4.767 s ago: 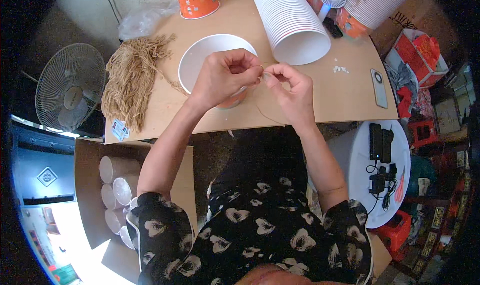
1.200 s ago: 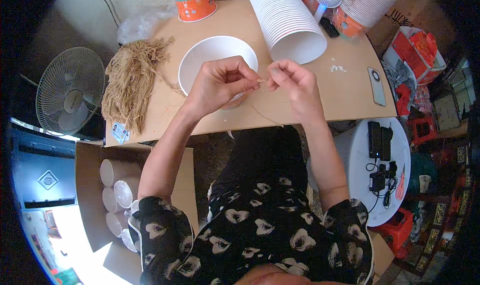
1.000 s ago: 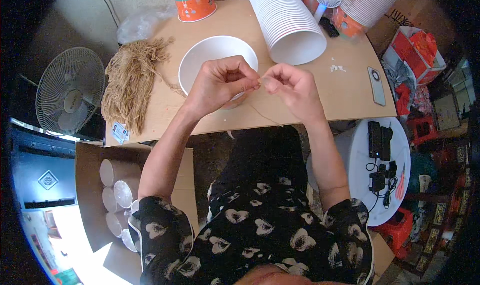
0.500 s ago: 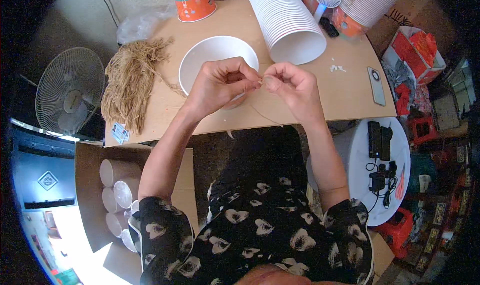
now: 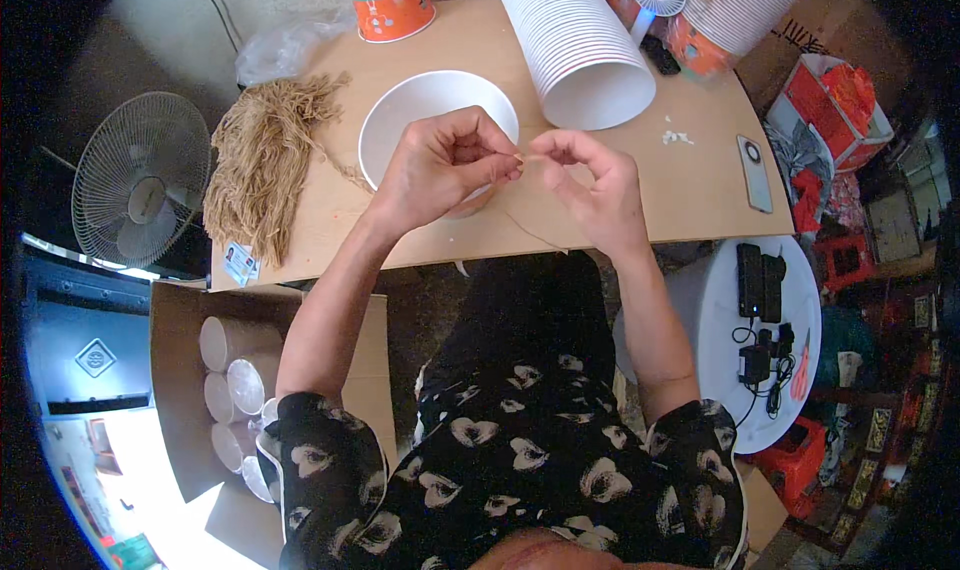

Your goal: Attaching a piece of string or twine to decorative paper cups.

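My left hand (image 5: 430, 175) is raised over the near side of a white paper bowl (image 5: 392, 115), its thumb and forefinger pinched on the end of a thin tan strand. What else lies in that pinch is too small to make out. My right hand (image 5: 603, 195) hovers just right of it, thumb and fingers parted, with nothing visible between them. Below the hands, a loose length of tan strand (image 5: 535, 234) curves over the table toward its front edge. A thick bundle of tan strands (image 5: 262, 160) lies at the left of the table, one strand trailing toward the bowl.
On the cardboard-covered table (image 5: 690, 190) lie a stack of white paper bowls (image 5: 580, 50), an orange tub (image 5: 393, 15), white scraps (image 5: 677, 138) and a phone (image 5: 754, 174). A fan (image 5: 140, 180) stands left; a carton (image 5: 180, 315) of lidded tubs sits below. Chargers rest on a white stool (image 5: 720, 370).
My right thumb and fingers have parted and drawn slightly right, away from the left fingertips they were pressed against. My left hand keeps its pinch in nearly the same place.
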The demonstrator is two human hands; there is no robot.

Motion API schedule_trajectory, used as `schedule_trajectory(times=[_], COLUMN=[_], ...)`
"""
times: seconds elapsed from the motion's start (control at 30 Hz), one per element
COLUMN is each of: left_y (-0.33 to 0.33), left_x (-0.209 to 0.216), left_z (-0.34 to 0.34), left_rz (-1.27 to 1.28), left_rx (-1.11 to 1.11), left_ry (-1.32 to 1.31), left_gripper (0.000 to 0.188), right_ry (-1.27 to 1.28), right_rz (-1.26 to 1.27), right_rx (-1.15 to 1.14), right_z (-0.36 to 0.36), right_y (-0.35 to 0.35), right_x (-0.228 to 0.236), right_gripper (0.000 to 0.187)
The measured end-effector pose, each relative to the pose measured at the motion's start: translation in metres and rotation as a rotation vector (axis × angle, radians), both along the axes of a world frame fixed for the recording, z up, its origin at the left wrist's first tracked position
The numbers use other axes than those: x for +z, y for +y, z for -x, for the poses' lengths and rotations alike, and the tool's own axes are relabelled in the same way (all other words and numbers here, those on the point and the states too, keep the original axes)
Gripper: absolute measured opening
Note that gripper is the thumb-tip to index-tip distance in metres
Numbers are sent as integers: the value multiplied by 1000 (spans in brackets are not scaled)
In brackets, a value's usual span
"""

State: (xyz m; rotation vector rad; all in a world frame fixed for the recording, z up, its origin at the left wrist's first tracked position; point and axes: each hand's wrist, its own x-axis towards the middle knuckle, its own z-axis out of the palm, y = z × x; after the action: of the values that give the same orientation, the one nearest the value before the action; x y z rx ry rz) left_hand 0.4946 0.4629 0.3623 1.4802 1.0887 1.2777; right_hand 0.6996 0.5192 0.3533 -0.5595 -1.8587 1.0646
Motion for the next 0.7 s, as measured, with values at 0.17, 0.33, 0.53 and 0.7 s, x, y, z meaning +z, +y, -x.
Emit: schedule_trajectory(times=[0.17,0.33,0.53,0.7], left_y=[0,1,-2,-2], left_x=[1,3,11,13], left_z=[-1,-5,-2,-1], left_rz=[29,13,97,135], left_rx=[-17,-63,-91,-94], left_ry=[-10,-31,-59,-56], left_gripper=[6,13,25,28], right_ry=[-8,73,188,200], right_rz=[7,255,447,485], right_rx=[9,54,121,125], right_z=[2,0,2,3], right_y=[3,5,8,10], right_x=[-3,-6,-9,-11], right_gripper=[14,12,14,15])
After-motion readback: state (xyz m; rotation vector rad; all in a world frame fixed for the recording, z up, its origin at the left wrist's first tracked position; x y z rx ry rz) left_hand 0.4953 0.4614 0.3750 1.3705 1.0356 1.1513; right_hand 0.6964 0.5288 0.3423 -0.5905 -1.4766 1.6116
